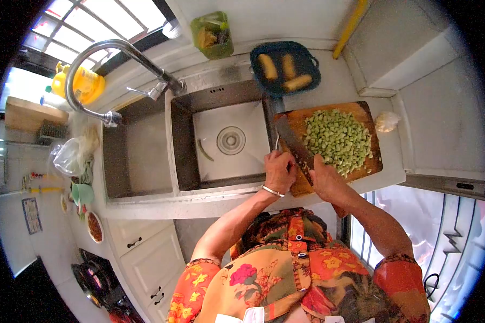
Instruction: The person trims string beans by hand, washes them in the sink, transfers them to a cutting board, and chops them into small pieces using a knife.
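- Gripping the knife (292, 141) by its handle with the right hand (324, 177), fingers wrapped tight around it.
- Pressing down near the blade with the left hand (279, 169), fingers curled; cannot tell what sits under them.
- Resting over the near left corner of the wooden cutting board (373, 141), beside the pile of green pieces (338, 139) and close to the sink (184, 141).
- Pointing away from the body, tip toward the dark pan (260, 58); long way running from near right up to far left, slanted across the board.
- Could nick the left fingers, sitting so close to the sharp edge.
- Could push green pieces off the board or into the sink, being right at the edge.
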A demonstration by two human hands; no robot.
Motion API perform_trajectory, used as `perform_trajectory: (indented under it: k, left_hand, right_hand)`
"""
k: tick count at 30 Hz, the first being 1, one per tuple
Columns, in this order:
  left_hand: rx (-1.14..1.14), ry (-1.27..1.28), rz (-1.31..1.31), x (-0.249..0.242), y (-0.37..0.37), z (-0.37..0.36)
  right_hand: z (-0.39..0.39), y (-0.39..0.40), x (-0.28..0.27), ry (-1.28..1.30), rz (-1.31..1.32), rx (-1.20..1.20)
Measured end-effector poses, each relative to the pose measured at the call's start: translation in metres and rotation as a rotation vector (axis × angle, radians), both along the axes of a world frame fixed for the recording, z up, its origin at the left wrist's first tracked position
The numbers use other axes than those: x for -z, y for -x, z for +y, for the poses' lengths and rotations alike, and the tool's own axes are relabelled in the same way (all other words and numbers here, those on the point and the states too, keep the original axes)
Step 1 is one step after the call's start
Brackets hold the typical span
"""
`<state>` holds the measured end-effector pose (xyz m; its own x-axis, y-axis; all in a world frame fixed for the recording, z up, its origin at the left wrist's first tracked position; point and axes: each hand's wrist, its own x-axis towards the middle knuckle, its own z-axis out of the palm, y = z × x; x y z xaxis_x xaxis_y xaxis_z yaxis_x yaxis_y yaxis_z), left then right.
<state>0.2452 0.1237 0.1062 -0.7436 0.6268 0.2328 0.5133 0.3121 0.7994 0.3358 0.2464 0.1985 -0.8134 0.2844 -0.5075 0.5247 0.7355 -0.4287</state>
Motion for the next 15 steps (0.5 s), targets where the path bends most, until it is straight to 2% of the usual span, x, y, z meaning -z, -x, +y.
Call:
perform_trajectory:
  k: [4,6,8,11,14,15]
  left_hand:
    - [0.025,-0.067,0.089,-0.001,0.001,0.004]
    - [0.044,-0.076,0.106,-0.002,0.002,0.005]
    - [0.103,0.051,0.139,-0.004,0.003,0.007]
    - [0.101,-0.023,0.27,-0.01,0.007,0.011]
    - [-0.02,-0.115,0.335,-0.017,0.039,-0.002]
    - [-0.061,-0.01,0.266,-0.003,0.057,-0.015]
  right_hand:
    - [0.001,0.011,0.015,-0.065,0.012,0.098]
    - [0.004,0.01,0.021,-0.002,0.049,0.153]
    - [0.011,0.006,0.023,0.057,0.084,0.204]
    - [0.016,0.007,0.017,-0.038,0.102,0.224]
    - [0.023,0.009,-0.001,0.005,0.062,0.29]
    - [0.027,0.004,0.0,0.006,0.082,0.292]
